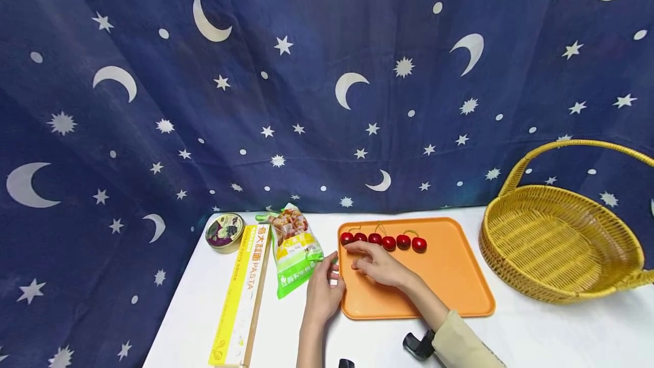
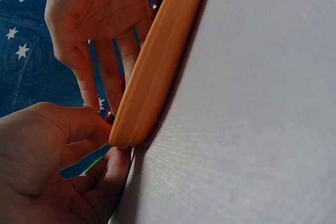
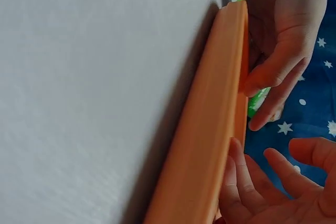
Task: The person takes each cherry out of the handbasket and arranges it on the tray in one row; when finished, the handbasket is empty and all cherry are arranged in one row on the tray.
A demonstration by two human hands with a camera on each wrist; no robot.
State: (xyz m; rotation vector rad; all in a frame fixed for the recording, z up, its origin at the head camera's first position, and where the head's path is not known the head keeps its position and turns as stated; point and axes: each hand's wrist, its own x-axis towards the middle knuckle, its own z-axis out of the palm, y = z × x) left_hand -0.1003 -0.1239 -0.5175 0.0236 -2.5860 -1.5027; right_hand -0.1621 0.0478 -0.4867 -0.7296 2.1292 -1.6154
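We see an orange tray [image 1: 449, 277] on a white desk [image 1: 536, 334], with 6 red cherries [image 1: 383, 240] in a row near its far edge. Our left hand [image 1: 323, 291] holds the tray's left rim in a narrow grip. Our right hand [image 1: 378, 264] rests open-fingered on the tray, just beside the cherries.

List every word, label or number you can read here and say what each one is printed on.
"PASTA": on the side of the long yellow and white box, after four Chinese characters I cannot make out.
"Chicken Curry Sauce", roughly: tiny line on the same box, too small to be sure.
Snack bag: print too small to read.
Round tin: lid lettering blurred.
Wrist views: no text.
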